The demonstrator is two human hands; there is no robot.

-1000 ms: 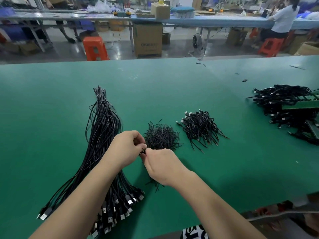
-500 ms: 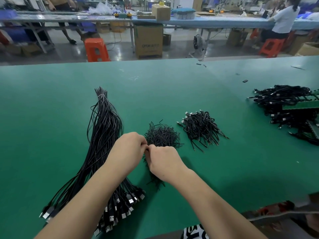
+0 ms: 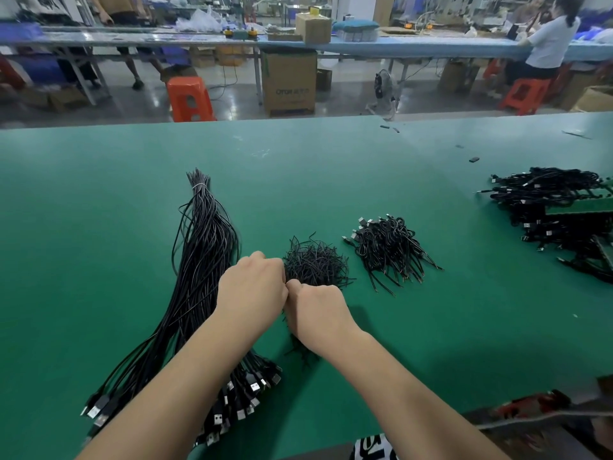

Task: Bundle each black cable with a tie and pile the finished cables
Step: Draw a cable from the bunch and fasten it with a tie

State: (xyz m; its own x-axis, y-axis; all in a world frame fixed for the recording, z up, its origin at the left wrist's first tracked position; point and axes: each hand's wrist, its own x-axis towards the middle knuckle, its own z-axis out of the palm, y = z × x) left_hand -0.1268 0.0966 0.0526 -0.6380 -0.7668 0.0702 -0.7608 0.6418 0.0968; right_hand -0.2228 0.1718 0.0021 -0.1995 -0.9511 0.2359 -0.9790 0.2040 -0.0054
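A long sheaf of loose black USB cables [image 3: 202, 260] lies on the green table [image 3: 99, 227], plugs toward me. Right of it sits a small heap of black twist ties [image 3: 315, 260], and further right a pile of bundled cables [image 3: 388, 247]. My left hand [image 3: 252, 290] and my right hand [image 3: 315, 310] meet knuckle to knuckle just in front of the ties. Both are closed on a folded black cable [image 3: 298, 351], whose end pokes out below my right hand. The tie and my fingertips are hidden between the hands.
A bigger mass of black cables [image 3: 557, 207] lies at the table's right edge with green boards among it. Small black bits [image 3: 474, 159] dot the far right of the table. Beyond the table are an orange stool [image 3: 189, 97], a cardboard box [image 3: 288, 81] and seated people.
My hands have drawn together and shifted slightly forward toward the tie heap. The gap between thumbs seen a second ago has closed.
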